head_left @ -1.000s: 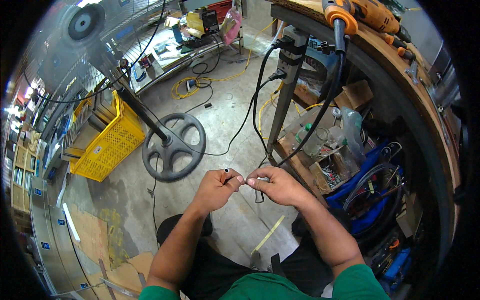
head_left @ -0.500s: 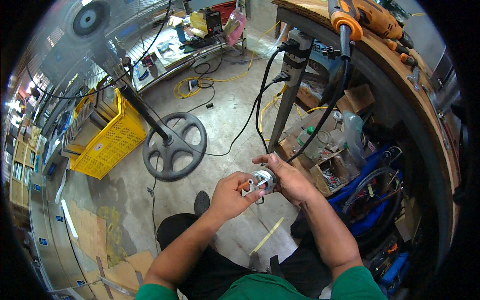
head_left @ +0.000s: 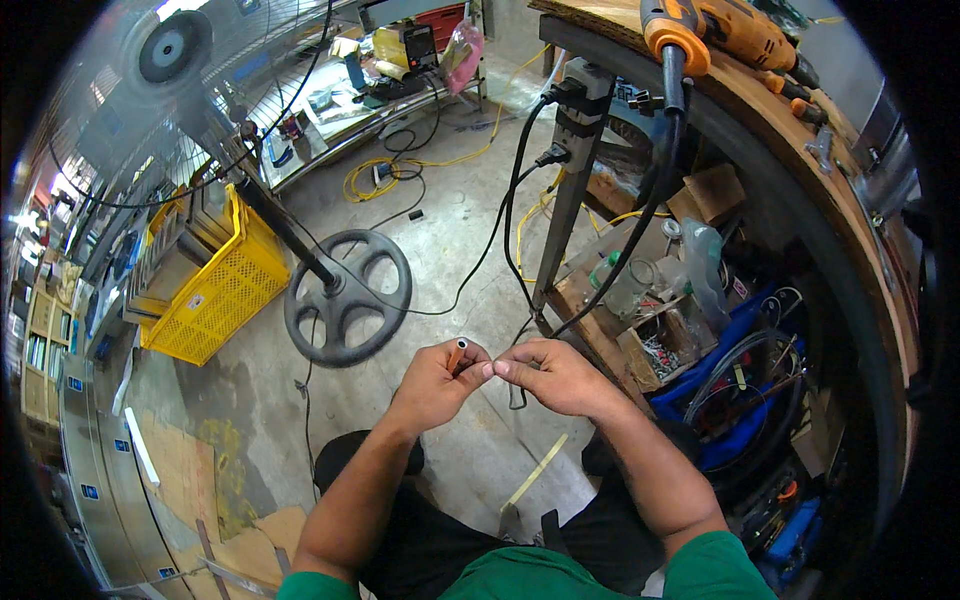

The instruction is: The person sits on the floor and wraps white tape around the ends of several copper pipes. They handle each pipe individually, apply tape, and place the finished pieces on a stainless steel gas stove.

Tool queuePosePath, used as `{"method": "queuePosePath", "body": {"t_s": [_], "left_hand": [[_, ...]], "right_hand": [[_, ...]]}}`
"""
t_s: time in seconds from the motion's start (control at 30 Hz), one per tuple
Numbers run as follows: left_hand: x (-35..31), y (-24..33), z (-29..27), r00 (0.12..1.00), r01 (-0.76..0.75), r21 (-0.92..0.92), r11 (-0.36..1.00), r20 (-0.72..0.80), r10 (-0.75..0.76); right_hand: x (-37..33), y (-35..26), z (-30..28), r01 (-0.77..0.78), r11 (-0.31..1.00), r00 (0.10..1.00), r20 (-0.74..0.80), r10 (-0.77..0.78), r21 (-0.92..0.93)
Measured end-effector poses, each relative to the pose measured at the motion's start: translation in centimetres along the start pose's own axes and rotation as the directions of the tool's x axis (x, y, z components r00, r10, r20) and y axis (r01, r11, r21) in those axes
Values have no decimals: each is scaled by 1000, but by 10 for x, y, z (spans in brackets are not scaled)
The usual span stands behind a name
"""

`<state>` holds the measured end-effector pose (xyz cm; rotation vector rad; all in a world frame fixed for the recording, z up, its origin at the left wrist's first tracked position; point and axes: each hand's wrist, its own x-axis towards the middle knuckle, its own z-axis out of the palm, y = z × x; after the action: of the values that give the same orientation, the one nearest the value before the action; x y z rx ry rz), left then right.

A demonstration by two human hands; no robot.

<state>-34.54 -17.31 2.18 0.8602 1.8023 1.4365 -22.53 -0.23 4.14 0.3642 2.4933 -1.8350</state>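
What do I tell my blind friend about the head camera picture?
A person's left hand and right hand meet at the fingertips above a grey floor, the left holding an orange tube. Beyond them are a fan's round base and a yellow crate; at right, an orange power tool lies on a workbench.

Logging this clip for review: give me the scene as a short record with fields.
Left hand: curled around an orange tube, open end up
Right hand: fingertips meeting the left hand's; anything pinched there is too small to tell
Below right hand: grey loop, its support unclear
Floor: fan base, yellow crate to its left
Bench top: orange power tool
Under bench: clear jar
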Motion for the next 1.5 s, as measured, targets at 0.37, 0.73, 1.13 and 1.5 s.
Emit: {"method": "queuePosePath", "body": {"t_s": [0.37,0.73,1.13,1.5], "left_hand": [[-9,18,-3,966,257,-357,898,98,-237],[-9,17,27,977,-138,-240,961,-191,93],[1,6,23,740,-591,288,753,-177,649],[2,18,29,830,-495,189,848,-184,526]], "right_hand": [[-7,-18,5,387,919,854,-347,-389,-78],[3,-14,22,365,892,685,-573,-451,-266],[4,-14,24,403,911,723,-580,-375,-86],[2,-15,27,396,917,717,-608,-341,-47]]}}
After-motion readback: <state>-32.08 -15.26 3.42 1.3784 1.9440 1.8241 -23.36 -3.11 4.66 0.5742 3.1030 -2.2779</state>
